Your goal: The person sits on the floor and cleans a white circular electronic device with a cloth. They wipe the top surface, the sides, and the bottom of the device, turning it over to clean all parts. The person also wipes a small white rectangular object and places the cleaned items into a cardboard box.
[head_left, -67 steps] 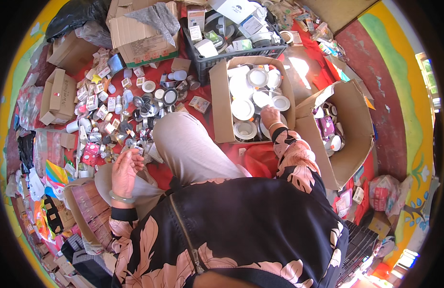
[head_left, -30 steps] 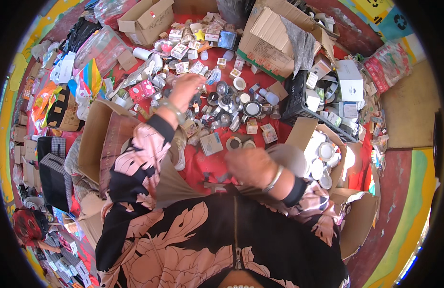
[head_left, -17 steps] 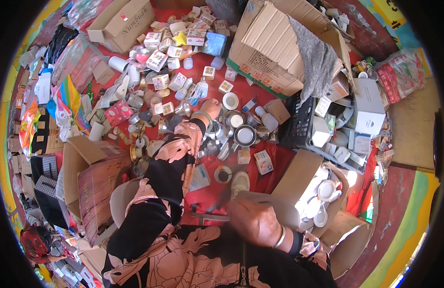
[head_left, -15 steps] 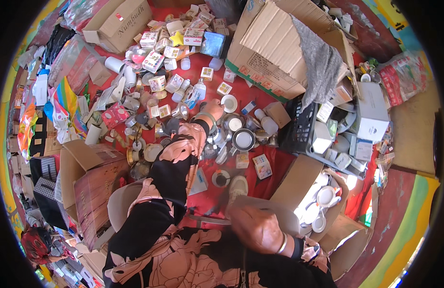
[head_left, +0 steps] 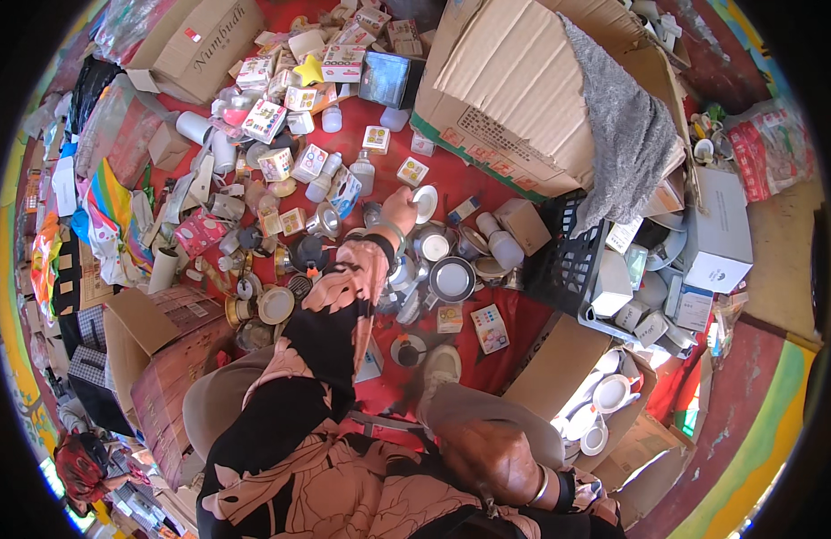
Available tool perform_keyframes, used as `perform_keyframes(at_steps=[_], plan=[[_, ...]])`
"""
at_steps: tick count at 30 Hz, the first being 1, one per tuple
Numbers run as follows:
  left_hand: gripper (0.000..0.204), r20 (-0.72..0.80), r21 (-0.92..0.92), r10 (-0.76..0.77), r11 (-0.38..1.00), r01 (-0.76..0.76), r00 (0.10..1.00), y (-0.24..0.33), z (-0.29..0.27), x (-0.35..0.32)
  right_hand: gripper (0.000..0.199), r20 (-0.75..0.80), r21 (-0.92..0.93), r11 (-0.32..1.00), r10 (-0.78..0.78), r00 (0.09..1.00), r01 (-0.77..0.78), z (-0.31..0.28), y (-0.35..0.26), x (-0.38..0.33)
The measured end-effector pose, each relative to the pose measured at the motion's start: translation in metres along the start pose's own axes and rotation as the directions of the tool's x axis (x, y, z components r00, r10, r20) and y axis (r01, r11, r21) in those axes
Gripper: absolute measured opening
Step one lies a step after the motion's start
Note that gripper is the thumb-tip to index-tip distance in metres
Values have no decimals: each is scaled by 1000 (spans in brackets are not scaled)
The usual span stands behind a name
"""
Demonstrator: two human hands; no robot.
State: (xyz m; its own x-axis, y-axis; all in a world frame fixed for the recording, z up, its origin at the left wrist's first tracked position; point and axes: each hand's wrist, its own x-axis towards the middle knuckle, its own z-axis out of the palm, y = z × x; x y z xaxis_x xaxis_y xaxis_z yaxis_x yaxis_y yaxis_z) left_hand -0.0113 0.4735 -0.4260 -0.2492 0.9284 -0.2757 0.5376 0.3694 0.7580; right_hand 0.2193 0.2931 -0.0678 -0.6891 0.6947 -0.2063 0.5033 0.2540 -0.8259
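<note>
My left hand (head_left: 398,212) reaches forward into the pile, its fingers closed on the near-left edge of a white round disc (head_left: 425,205), which is tilted. Below that hand lie a round fitting with a white face (head_left: 435,247) and a black-rimmed round fitting with a pale face (head_left: 452,279). A clear bottle (head_left: 362,172) stands beyond it to the left. My right hand (head_left: 492,460), a bangle at its wrist, is curled over my right knee. Its fingertips are hidden, so I cannot make out what they hold, if anything.
A large open carton (head_left: 496,99) with a grey cloth (head_left: 617,117) stands at the far right. Nearer are a black crate (head_left: 559,242) and a carton of white round fittings (head_left: 545,359). Small boxes (head_left: 343,63) heap up at the back. Another carton (head_left: 177,346) is at left.
My left hand has closed on the white disc and tilted it up. My right hand, blurred before, has settled lower on my knee. The whole view has shifted slightly.
</note>
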Motion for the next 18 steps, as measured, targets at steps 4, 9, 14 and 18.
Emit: perform_keyframes(at_steps=[4, 9, 14, 18], plan=[[17, 17, -583, 27, 812, -12, 999, 3, -21, -46, 24, -16, 3, 996, -93, 996, 93, 16, -11, -26], [23, 169, -981, 156, 121, 151, 973, 81, -87, -146, 20, -3, 365, 929, 62, 998, -57, 21, -41, -48], [46, 147, -971, 347, -126, 201, 926, 156, -178, -271, 27, -22, 937, 349, -46, 999, 37, 32, -64, -72], [50, 108, -976, 267, -155, 153, 958, 187, -227, -358, 34, -81, 962, 269, 121, 989, 46, 42, -58, -84]])
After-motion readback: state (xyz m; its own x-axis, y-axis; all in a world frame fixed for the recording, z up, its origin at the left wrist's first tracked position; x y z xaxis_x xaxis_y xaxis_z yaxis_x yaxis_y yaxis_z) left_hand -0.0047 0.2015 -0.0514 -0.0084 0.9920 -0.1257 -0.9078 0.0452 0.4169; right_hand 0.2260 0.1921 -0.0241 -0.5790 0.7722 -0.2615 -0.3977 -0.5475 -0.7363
